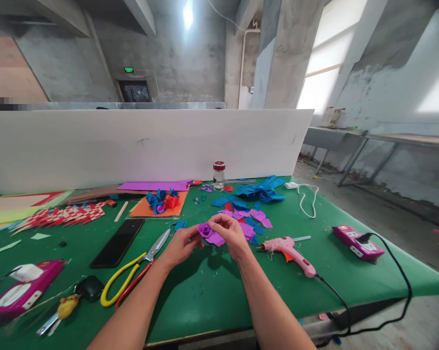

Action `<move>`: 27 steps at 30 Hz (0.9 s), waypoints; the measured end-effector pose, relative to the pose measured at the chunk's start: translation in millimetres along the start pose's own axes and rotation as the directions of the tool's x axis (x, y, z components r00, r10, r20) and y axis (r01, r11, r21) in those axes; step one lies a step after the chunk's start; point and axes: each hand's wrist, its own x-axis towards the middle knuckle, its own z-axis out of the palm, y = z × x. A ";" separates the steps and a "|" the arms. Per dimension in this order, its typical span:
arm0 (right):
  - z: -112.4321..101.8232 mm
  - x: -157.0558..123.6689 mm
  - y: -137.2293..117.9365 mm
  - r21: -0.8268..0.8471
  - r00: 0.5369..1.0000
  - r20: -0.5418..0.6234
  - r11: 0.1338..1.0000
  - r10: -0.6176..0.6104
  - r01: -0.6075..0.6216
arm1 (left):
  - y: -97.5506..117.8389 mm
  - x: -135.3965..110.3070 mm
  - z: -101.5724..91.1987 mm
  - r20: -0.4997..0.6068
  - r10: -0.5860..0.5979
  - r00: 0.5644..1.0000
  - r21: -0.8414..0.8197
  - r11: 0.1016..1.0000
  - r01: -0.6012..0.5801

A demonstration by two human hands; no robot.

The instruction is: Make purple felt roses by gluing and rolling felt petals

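Between my two hands, above the green table, is a purple paper flower point(205, 230) with a rolled centre and wider petals at its lower right. My left hand point(184, 245) pinches it from the left side. On the right, my right hand point(229, 233) has thumb and fingers closed on the flower's edge. Loose purple petals point(261, 218) and blue paper pieces point(254, 224) lie just beyond my right hand. A pink glue gun point(288, 250) rests to the right of it. Scissors point(146, 260) with yellow and red handles lie beside my left forearm.
A phone point(117, 243), keys point(61, 313) and a purple power strip point(26, 287) lie left. Finished flowers point(163, 200) sit on orange paper point(139, 210). A glass jar point(219, 176) stands by the white board point(149, 146). Another power strip point(358, 243) feeds a black cable point(405, 274).
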 end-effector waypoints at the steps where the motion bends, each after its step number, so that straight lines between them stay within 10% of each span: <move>1: 0.2 0.1 -0.1 -0.004 1.000 0.000 1.000 0.003 -0.003 | -0.1 0.0 -0.2 0.000 0.003 1.000 0.002 1.000 -0.003; 27: -5.4 -1.1 -1.8 -0.036 0.994 0.106 0.999 -0.023 0.027 | 14.0 0.6 -3.3 0.060 -0.042 0.997 -0.029 0.999 0.043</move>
